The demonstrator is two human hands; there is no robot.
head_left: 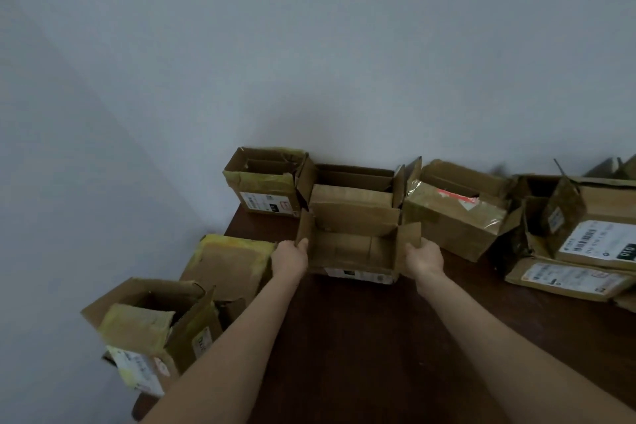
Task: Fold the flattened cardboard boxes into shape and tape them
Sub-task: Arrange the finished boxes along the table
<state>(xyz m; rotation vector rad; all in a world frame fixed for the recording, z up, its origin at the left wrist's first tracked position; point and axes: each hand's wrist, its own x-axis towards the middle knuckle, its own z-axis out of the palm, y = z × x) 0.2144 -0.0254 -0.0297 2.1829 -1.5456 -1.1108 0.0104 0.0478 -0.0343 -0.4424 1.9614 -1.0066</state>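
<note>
Cardboard, brown and worn, forms the small open box (347,251) standing upright near the middle of the dark wooden desk (361,337), its top flaps raised. The left hand (290,258) grips its left flap, thumb over the edge, and the right hand (424,260) clasps its right side under the other flap. Just behind it, against the grey wall (309,45), stand a yellow-taped box (265,182), a middle box (351,196) and a red-labelled box (454,217), all open. A flattened yellow-edged box (227,265) lies just left of the left hand. A tilted open box (148,327) sits at the desk's near left corner, and labelled boxes (595,237) pile at the right.
</note>
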